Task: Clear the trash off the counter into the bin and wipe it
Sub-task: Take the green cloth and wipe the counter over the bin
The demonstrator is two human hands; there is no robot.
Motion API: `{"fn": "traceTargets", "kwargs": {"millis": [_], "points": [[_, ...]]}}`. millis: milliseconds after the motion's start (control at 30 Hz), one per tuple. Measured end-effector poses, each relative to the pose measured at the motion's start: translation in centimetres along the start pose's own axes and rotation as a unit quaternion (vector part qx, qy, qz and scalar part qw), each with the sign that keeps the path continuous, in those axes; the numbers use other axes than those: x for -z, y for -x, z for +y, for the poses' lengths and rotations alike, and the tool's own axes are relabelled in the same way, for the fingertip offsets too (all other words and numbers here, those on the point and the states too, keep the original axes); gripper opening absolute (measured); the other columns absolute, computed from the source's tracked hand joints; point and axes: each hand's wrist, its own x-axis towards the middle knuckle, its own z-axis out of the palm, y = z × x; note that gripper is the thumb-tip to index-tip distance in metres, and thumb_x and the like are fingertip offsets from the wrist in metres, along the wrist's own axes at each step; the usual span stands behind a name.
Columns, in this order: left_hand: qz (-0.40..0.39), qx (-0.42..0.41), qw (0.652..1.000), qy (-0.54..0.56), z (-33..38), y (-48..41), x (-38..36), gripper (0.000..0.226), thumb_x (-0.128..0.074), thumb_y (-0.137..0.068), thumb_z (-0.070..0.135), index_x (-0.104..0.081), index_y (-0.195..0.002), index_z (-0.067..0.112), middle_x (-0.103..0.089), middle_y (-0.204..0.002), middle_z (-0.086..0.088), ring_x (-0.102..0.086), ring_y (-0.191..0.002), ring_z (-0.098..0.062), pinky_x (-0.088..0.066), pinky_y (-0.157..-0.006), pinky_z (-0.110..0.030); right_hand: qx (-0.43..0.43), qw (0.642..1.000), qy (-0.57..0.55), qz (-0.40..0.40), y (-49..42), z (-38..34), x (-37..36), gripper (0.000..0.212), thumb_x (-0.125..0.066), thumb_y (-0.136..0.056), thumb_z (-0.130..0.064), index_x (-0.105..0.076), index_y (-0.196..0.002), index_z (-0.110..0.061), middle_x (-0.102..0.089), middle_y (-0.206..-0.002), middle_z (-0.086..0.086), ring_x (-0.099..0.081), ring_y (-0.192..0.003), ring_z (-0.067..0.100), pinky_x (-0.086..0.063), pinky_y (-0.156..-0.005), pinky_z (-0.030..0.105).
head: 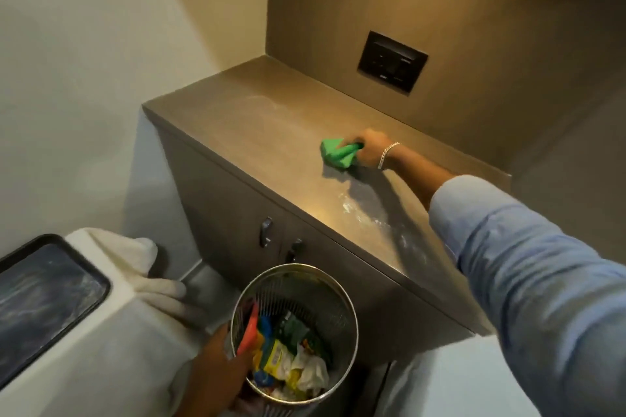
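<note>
Head view: right hand (371, 149) clutches a crumpled green cloth (339, 153) on the brown counter (257, 132); left hand (223, 359) grips the round metal mesh bin (349, 325)

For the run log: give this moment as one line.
stage: wiping | right hand: green cloth on counter | left hand: holds bin rim | trash: binned

Shiny metal mesh bin (342, 308), matt counter (257, 132)

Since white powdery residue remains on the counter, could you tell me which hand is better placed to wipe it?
The right hand: it grips the green cloth on the counter, near the residue. The left hand holds the metal bin.
</note>
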Motion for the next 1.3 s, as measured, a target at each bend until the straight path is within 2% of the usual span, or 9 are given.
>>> {"fn": "traceTargets", "kwargs": {"millis": [133, 267, 333, 400, 500, 633, 867, 1100, 1300], "points": [[-0.048, -0.004, 0.999, -0.02, 1.3, -0.2, -0.8, 0.03, -0.071, -0.084, 0.044, -0.065, -0.111, 0.032, -0.075, -0.094, -0.003, -0.072, -0.082, -0.024, -0.06, -0.078, -0.042, 0.036, 0.991, -0.094, -0.084, 8.5, 1.4, -1.5, 0.053, -0.041, -0.075, 0.012, -0.072, -0.1, -0.023, -0.051, -0.14, 0.0, -0.045, -0.124, 0.022, -0.042, -0.1, 0.035], [-0.075, -0.017, 0.997, -0.021, 1.9, -0.8, -1.9, 0.026, -0.073, -0.085, 0.035, -0.063, -0.107, 0.025, -0.076, -0.092, -0.012, -0.075, -0.078, -0.033, -0.064, -0.072, -0.051, 0.047, 0.992, -0.078, -0.086, 15.1, 5.0, -1.7, 0.055, -0.043, -0.072, 0.016, -0.073, -0.099, -0.022, -0.053, -0.14, 0.001, -0.044, -0.126, 0.022, -0.04, -0.106, 0.036], [-0.087, -0.024, 0.996, -0.002, 2.2, -1.1, -2.2, 0.023, -0.073, -0.085, 0.033, -0.064, -0.103, 0.023, -0.077, -0.083, -0.014, -0.076, -0.067, -0.033, -0.064, -0.06, -0.045, 0.044, 0.994, -0.065, -0.069, 16.5, 5.9, -1.3, 0.056, -0.044, -0.072, 0.017, -0.073, -0.103, -0.019, -0.054, -0.138, 0.003, -0.047, -0.125, 0.024, -0.041, -0.106, 0.039], [-0.106, -0.035, 0.994, -0.005, 2.3, -1.7, -2.2, 0.02, -0.072, -0.086, 0.032, -0.065, -0.1, 0.02, -0.077, -0.075, -0.015, -0.075, -0.057, -0.033, -0.062, -0.052, -0.038, 0.0, 0.995, -0.095, -0.008, 18.5, 7.2, 0.0, 0.054, -0.045, -0.074, 0.016, -0.07, -0.109, -0.015, -0.056, -0.136, 0.008, -0.051, -0.124, 0.026, -0.042, -0.106, 0.041], [-0.127, -0.058, 0.99, -0.027, 2.5, -1.6, -2.4, 0.016, -0.069, -0.09, 0.026, -0.062, -0.102, 0.018, -0.075, -0.082, -0.017, -0.075, -0.053, -0.028, -0.06, -0.046, -0.033, -0.115, 0.983, -0.08, 0.122, 19.4, 9.4, 1.4, 0.045, -0.053, -0.077, 0.004, -0.065, -0.116, -0.015, -0.064, -0.125, 0.016, -0.058, -0.115, 0.033, -0.046, -0.101, 0.044], [-0.133, -0.061, 0.989, -0.019, 2.6, -1.9, -3.0, 0.017, -0.069, -0.088, 0.026, -0.065, -0.102, 0.018, -0.075, -0.085, -0.021, -0.074, -0.051, -0.032, -0.059, -0.045, -0.035, -0.252, 0.962, 0.043, 0.096, 19.7, 9.4, 0.2, 0.033, -0.057, -0.083, -0.027, -0.064, -0.114, -0.017, -0.066, -0.116, 0.017, -0.059, -0.105, 0.037, -0.048, -0.089, 0.039], [-0.118, -0.051, 0.991, -0.029, 2.5, -1.7, -3.4, 0.018, -0.068, -0.084, 0.012, -0.066, -0.101, 0.017, -0.075, -0.081, -0.016, -0.072, -0.045, -0.023, -0.057, -0.042, -0.03, -0.108, 0.99, 0.066, 0.057, 19.9, 4.2, -3.7, 0.042, -0.059, -0.072, -0.026, -0.063, -0.113, -0.025, -0.07, -0.105, 0.011, -0.061, -0.092, 0.029, -0.047, -0.074, 0.032], [-0.124, -0.024, 0.992, -0.024, 1.9, -1.4, -4.5, 0.027, -0.066, -0.085, 0.006, -0.061, -0.111, 0.012, -0.075, -0.086, -0.021, -0.073, -0.051, -0.028, -0.057, -0.043, -0.031, -0.177, 0.971, 0.139, 0.081, 17.8, 7.7, -1.8, 0.045, -0.064, -0.07, -0.033, -0.058, -0.113, -0.022, -0.066, -0.113, 0.017, -0.061, -0.101, 0.038, -0.05, -0.083, 0.038], [-0.12, -0.022, 0.992, -0.04, 3.1, -1.1, -5.1, 0.019, -0.059, -0.082, 0.003, -0.068, -0.095, 0.013, -0.075, -0.074, -0.021, -0.073, -0.049, -0.033, -0.061, -0.044, -0.035, -0.038, 0.982, 0.151, 0.105, 22.3, 1.4, -7.0, 0.041, -0.061, -0.072, -0.032, -0.055, -0.112, -0.024, -0.061, -0.1, 0.018, -0.06, -0.087, 0.039, -0.046, -0.067, 0.036]]}}
